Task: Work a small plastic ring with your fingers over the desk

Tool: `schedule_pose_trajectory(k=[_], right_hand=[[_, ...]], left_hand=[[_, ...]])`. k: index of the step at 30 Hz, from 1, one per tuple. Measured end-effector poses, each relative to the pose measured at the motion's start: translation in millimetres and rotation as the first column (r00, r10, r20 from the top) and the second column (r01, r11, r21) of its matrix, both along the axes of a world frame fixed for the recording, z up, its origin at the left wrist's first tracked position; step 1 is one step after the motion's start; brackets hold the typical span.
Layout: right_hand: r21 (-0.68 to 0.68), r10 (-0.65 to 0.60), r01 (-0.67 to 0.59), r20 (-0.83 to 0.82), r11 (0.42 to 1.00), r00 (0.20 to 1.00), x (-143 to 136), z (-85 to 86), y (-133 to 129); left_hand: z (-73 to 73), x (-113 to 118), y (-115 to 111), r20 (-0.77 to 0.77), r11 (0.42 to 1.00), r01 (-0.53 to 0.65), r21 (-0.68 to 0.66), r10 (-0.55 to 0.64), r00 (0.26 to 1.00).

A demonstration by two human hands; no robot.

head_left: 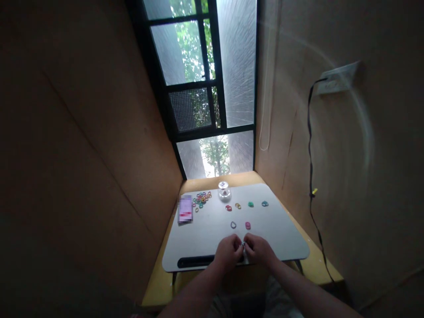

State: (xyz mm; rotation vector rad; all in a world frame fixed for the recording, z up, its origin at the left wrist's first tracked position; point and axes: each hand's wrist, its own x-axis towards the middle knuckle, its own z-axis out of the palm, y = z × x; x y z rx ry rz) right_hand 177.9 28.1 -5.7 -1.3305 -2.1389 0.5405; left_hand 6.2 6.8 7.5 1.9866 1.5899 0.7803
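My left hand (229, 252) and my right hand (259, 250) meet over the front edge of the white lap table, both with fingers closed. Between their fingertips they pinch a small pale thing (243, 244), too small and covered to name surely. Just beyond my hands lie a greyish elastic hair band (233, 225) and a pink one (248, 225). Farther back runs a row of small hair bands: red (228, 208), yellow (238, 206), green (251, 204) and blue-grey (265, 203). A loose heap of coloured bands (201, 199) lies at the back left.
A clear round container (224, 192) stands at the back of the white table (205, 234). At the left lies a phone-like flat object (185, 209), its face blurred. A dark slot (196, 261) lines the front edge. On the right wall hangs a black cable (310, 145).
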Motion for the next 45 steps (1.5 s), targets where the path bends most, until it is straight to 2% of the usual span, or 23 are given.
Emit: schedule_pose_trajectory(k=[7, 18, 26, 34, 42, 45], right_hand=[[-0.030, 0.013, -0.013, 0.014, 0.999, 1.000, -1.2, 7.3, -3.7], [-0.067, -0.009, 0.012, 0.052, 0.998, 0.999, -1.1, 6.4, -0.8], [-0.067, -0.017, 0.022, 0.081, 0.998, 0.997, -1.5, 1.4, 3.4], [-0.095, -0.033, 0.035, 0.029, 0.995, 0.999, -3.5, -2.3, 11.1], [-0.105, -0.049, 0.053, 0.047, 0.993, 0.998, -5.4, -10.6, 12.6], [-0.073, -0.098, 0.103, 0.068, 0.992, 0.993, -6.4, -16.6, 11.9]], left_hand=[[3.0, -0.6, -0.8, -0.037, 0.999, 0.002, -0.039, -0.004, 0.999], [10.4, 0.3, -1.8, -0.006, 0.997, -0.003, -0.075, 0.003, 1.000], [2.9, -1.5, 3.9, -0.034, 0.998, -0.008, -0.058, 0.006, 0.999], [0.8, -12.2, 12.5, -0.179, 0.986, 0.135, -0.103, -0.151, 0.972], [-11.1, -13.0, 14.6, -0.227, 0.989, 0.119, -0.090, -0.137, 0.964], [-12.5, -11.9, 16.7, -0.240, 0.989, 0.119, -0.085, -0.136, 0.961]])
